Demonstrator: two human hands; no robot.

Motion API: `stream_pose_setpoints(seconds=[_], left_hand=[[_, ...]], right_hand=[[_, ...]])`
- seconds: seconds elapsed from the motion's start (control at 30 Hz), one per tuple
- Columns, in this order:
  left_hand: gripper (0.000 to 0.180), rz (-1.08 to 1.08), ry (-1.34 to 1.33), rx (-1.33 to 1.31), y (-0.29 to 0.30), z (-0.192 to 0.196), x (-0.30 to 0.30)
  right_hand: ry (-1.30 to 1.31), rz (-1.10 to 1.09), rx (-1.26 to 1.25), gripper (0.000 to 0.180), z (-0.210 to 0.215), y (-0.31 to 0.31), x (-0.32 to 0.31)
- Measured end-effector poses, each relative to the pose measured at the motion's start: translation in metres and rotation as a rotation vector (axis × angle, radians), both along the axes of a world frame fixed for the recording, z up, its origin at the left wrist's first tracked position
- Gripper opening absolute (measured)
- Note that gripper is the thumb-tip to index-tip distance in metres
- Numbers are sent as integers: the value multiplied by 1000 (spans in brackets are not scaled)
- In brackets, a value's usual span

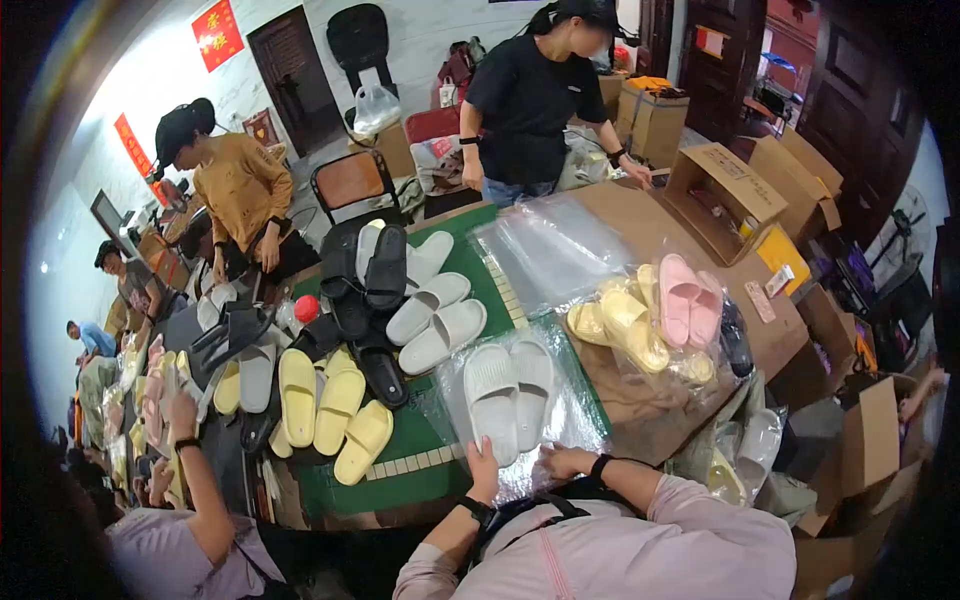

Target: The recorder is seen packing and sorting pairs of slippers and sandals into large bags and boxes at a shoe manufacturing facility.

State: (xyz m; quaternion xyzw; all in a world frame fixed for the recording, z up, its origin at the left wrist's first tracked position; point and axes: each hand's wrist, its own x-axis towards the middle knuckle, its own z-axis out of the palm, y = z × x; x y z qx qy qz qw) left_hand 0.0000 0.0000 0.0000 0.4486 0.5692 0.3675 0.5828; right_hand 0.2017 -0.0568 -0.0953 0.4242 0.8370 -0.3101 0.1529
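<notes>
A pair of light grey slippers [492, 396] lies side by side on a clear plastic bag [575, 400], toes pointing away from me. Whether the slippers are inside the bag or on top of it, I cannot tell. My left hand [483, 472] grips the heel end of the left slipper at its outer edge, fingers pointing up. Close by on the right, my right hand [568, 462] has its fingers curled at the bag's near edge, beside the other heel. Part of its fingertips is hidden in the shiny plastic.
Loose yellow slippers [340, 412], black slippers [385, 268] and grey slippers [437, 308] crowd the left. Bagged yellow and pink slippers [690, 300] pile at right. Flat clear bags [550, 250] lie beyond. Cardboard boxes [725, 190] line the right. Co-workers [540, 100] stand around the table.
</notes>
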Motion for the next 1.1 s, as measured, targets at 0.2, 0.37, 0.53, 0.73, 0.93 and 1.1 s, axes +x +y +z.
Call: stream_pose_setpoints(seconds=[0.2,0.37,0.53,0.73,0.93,1.1], left_hand=[[42,167,58,131,3,-27,5],[44,69,29,-108,4,-39,-1],[42,28,200,-133,9,-64,-14],[43,-50,276,-55,3,-66,-17],[43,-165,361,-144,14,-48,-1],[55,-432,716,158,6,-58,-7]], right_hand=[[55,7,210,50,17,3,-1],[308,-1219,118,45,75,19,-14],[484,-1326,-80,50,49,34,-6],[774,-1632,-727,28,38,55,11],[667,-1548,-32,30,54,51,17],[332,-1418,-6,48,98,35,35]])
